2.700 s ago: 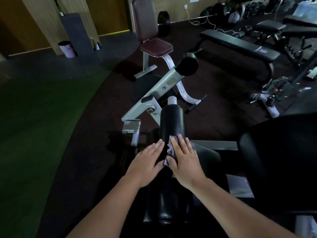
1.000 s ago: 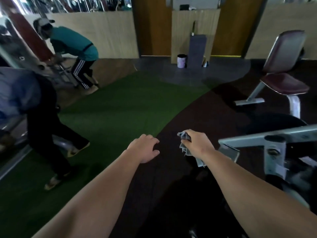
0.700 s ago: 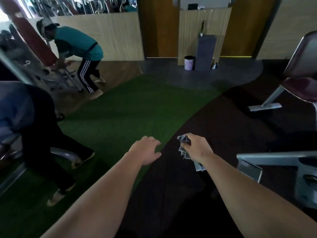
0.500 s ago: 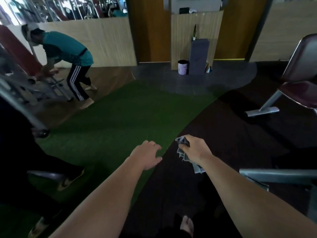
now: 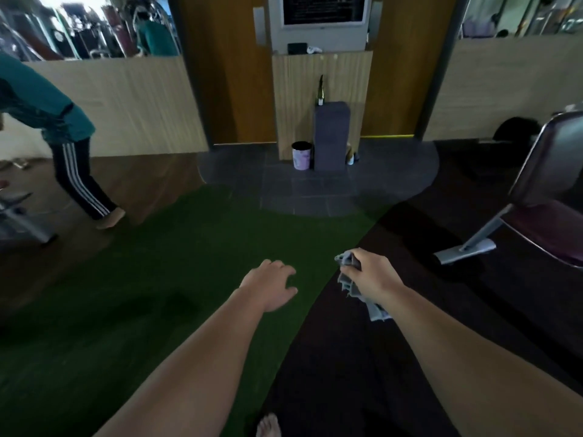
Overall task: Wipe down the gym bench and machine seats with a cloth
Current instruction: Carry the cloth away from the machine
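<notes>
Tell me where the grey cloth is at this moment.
In the head view, the grey cloth is bunched in the right hand, right of centre over the dark floor mat, beside the empty left hand.

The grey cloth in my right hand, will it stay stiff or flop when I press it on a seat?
Probably floppy: the cloth bunches in the right hand and its loose end droops below. It looks light, held by fingers alone, so it would likely mould to padding.
</notes>
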